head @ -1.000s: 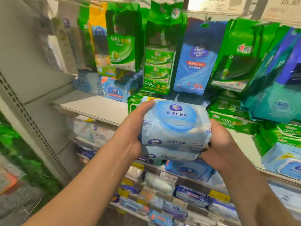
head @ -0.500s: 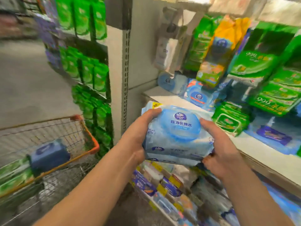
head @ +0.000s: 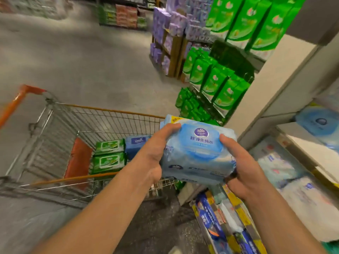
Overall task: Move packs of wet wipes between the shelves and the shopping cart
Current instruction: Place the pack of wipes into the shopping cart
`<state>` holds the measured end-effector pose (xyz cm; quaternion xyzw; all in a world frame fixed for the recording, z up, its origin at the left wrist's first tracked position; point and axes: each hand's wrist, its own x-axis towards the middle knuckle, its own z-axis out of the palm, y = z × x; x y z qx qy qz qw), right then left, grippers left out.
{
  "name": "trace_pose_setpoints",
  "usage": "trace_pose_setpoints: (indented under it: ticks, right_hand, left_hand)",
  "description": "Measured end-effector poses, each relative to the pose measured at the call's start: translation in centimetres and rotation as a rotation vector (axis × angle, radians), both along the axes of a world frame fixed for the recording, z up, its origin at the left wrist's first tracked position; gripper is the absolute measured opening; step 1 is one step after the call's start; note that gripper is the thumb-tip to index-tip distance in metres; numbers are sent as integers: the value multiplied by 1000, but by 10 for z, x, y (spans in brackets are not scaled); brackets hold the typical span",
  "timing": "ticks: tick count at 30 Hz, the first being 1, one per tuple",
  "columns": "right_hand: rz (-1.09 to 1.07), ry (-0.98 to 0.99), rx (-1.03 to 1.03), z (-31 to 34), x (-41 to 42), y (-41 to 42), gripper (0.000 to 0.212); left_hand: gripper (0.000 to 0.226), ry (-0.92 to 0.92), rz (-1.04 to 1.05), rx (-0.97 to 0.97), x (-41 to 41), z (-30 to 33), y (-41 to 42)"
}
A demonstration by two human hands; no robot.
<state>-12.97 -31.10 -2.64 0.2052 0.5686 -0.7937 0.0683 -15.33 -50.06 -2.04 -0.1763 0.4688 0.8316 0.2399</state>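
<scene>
I hold a light-blue bundle of wet wipes (head: 197, 153) in both hands at the centre of the frame, its flip lid facing up. My left hand (head: 156, 153) grips its left end, thumb curled over the top edge; my right hand (head: 242, 167) grips the right end, thumb on top beside the lid and fingers underneath. The bundle looks like two packs stacked, though the lower edge is too blurred to be sure.

The bundle sits just right of the shopping cart (head: 110, 114), which fills the left middle of the frame, with its orange handle (head: 16, 103) at the far left. Inside the cart, two green packs (head: 109, 155) lie one behind the other, and a dark-blue pack (head: 136, 146) lies just beside them, partly behind my left wrist.

At the right edge are the shelves (head: 311, 153) with pale packs on them. In the upper right hang green packages (head: 220, 85), and purple ones (head: 170, 22) stand further back.
</scene>
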Motion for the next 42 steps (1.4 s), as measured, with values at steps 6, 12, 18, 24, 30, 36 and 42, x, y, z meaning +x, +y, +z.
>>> trace_pose_setpoints:
  ticks: [6,12,18,24,30,36,42]
  right_hand:
    - [181,-64,-16,-28,-74,-53,52]
    - [304,-121,-16,-65,-157,-80,50]
    - [386,-165,-9,-123,-236,-86,54]
    - [442,-304,-11,-202,-283,-89,48]
    - [532,-412,27,-267,-299,-98,68]
    - [519,-517,111,-336,-320,-108,77]
    - [471,-564,131,-397,-340,-114,63]
  left_hand:
    - [29,-47,141,-35,-39,-31,-57]
    - [25,-87,193,-105,-101,-61,-95]
    - [56,-165,195,-173,-167,-114,-103]
    - [30,-238,203,-274,-208,-187,-106]
    - [54,-376,157,-291,-228,-263,-113]
    - [38,-492,104,-286,-245,-341,-119]
    - [20,-525,56,-267,-270,-405,-124]
